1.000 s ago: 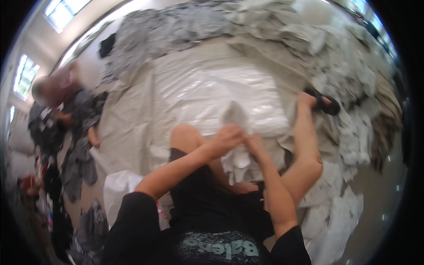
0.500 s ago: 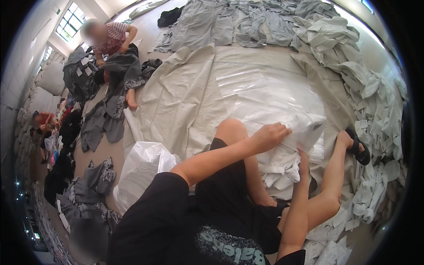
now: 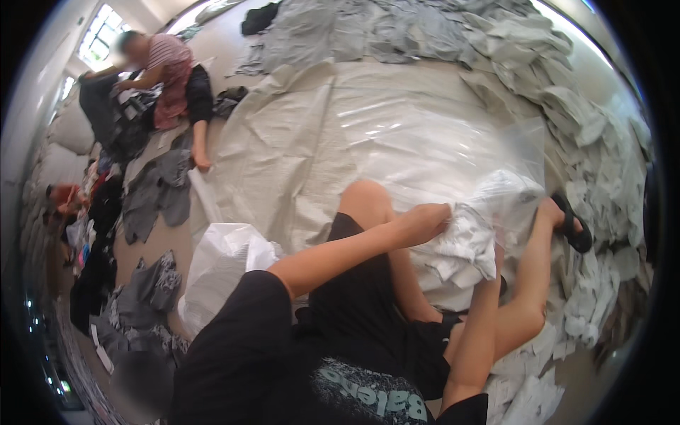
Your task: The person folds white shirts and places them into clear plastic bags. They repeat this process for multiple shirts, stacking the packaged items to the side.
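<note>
A folded white garment [image 3: 464, 248] is bunched above my lap, partly inside a clear plastic bag [image 3: 525, 152] that spreads up and to the right. My left hand [image 3: 427, 222] is closed at the garment's left edge, its fingertips against the cloth. My right hand [image 3: 499, 230] reaches up into the bag, beside the garment; plastic and cloth hide its fingers. More flat clear bags [image 3: 397, 145] lie in a stack just beyond my hands.
I sit on a beige woven sheet [image 3: 283, 134]. Pale garments [image 3: 595, 163] curve around the right, with grey ones [image 3: 368, 32] at the back. A white plastic sack [image 3: 223, 258] and dark grey clothes [image 3: 145, 290] are left. A co-worker [image 3: 166, 78] handles dark clothes at the back left.
My right hand has pushed further up into the bag, which has opened out to the upper right. My left hand has shifted slightly left and down. The co-worker has turned left, lifting a dark garment.
</note>
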A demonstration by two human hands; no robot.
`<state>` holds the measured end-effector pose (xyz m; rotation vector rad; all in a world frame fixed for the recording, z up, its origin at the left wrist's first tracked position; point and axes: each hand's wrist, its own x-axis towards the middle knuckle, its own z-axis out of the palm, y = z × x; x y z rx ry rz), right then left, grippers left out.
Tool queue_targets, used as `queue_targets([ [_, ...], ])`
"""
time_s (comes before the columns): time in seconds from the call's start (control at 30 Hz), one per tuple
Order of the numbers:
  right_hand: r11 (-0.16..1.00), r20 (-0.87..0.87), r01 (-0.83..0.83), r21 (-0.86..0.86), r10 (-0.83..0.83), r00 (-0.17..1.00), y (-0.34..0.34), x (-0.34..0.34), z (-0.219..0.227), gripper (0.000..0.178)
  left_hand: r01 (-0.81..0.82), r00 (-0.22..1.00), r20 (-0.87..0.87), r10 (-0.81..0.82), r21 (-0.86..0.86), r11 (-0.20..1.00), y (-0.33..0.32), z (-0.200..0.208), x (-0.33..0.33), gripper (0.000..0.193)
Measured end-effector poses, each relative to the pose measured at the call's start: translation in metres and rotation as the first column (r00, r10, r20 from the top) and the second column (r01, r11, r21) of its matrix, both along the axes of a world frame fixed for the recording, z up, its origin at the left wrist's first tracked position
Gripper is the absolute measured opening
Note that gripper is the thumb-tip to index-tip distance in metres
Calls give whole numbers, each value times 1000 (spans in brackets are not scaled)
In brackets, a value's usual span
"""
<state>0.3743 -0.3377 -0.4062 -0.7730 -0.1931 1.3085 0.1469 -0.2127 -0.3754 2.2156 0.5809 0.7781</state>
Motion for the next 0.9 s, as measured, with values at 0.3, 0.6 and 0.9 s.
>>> queue_targets([
  [0.3,861,468,421,-285,-259,845,5,-27,48,64,-116,967,211,143,-134,984,-39,-34,-25,14],
  [0.6,815,876,430,-388,181,448,30,-7,34,105,-127,992,-26,126,-53,990,-47,-26,-6,29],
  [0.9,891,940,418,-177,279,-197,80,18,19,134,38,952,-304,26,201,979,10,-54,65,24],
])
